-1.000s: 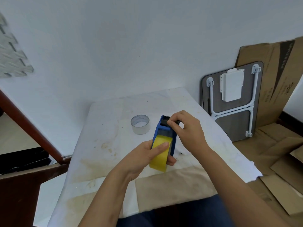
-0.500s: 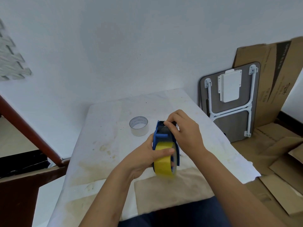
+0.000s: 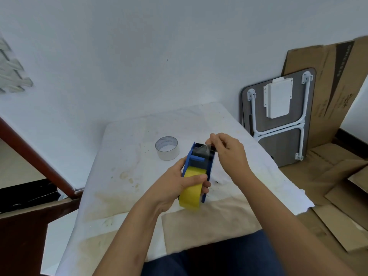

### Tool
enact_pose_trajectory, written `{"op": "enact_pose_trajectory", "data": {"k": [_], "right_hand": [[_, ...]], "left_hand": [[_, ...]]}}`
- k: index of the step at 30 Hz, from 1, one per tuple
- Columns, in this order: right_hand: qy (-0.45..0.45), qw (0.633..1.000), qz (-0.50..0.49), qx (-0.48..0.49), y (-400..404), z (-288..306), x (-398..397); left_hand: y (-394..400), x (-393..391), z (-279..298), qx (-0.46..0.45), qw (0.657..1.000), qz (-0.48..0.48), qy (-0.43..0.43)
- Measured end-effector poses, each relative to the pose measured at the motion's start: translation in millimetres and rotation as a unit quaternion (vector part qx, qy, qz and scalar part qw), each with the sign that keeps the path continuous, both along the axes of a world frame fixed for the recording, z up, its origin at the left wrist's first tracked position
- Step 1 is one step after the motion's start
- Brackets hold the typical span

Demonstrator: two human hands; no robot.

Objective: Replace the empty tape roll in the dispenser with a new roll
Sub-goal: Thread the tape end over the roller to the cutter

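Step in hand, by my judgement: threading the new tape's free end up to the cutter; the roll itself appears seated. My left hand [image 3: 179, 181] is clenched around the blue dispenser [image 3: 199, 162], thumb pressed on the yellow tape roll [image 3: 192, 193], holding both raised just above the surface [image 3: 123, 156]. My right hand [image 3: 229, 151] pinches the clear tape end [image 3: 205, 149] between thumb and fingertips beside the serrated blade at the dispenser's far end. The empty roll [image 3: 167, 148], 1 clear core, stands on the surface just beyond the dispenser, apart from both hands. Next move calls for drawing the end taut across the blade without twisting or sticking it to the frame.
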State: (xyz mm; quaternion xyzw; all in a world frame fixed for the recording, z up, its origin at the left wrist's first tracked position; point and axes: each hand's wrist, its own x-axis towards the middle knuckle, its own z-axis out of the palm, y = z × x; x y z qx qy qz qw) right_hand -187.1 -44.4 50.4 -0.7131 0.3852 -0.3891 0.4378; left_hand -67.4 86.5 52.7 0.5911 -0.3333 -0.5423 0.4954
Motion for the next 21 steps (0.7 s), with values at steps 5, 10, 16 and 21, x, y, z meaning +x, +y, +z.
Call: {"op": "enact_pose_trajectory", "data": {"k": [5, 10, 16, 21], "right_hand": [[0.031, 0.997, 0.070, 0.024, -0.8, 9.9, -4.6], [0.124, 0.980, 0.147, -0.045, -2.3, 16.6, -1.1], [0.176, 0.960, 0.164, -0.140, 0.0, 20.8, 6.3], [0.071, 0.989, 0.095, -0.083, -2.2, 28.9, 6.1]], "left_hand": [[2.3, 3.0, -4.8, -0.004, 1.000, 0.027, 0.011], [2.3, 4.7, -5.6, -0.001, 0.999, 0.043, 0.005], [0.7, 5.6, -3.1, -0.008, 0.998, 0.068, -0.002], [4.1, 3.7, -3.9, -0.011, 0.997, 0.077, -0.014]]}}
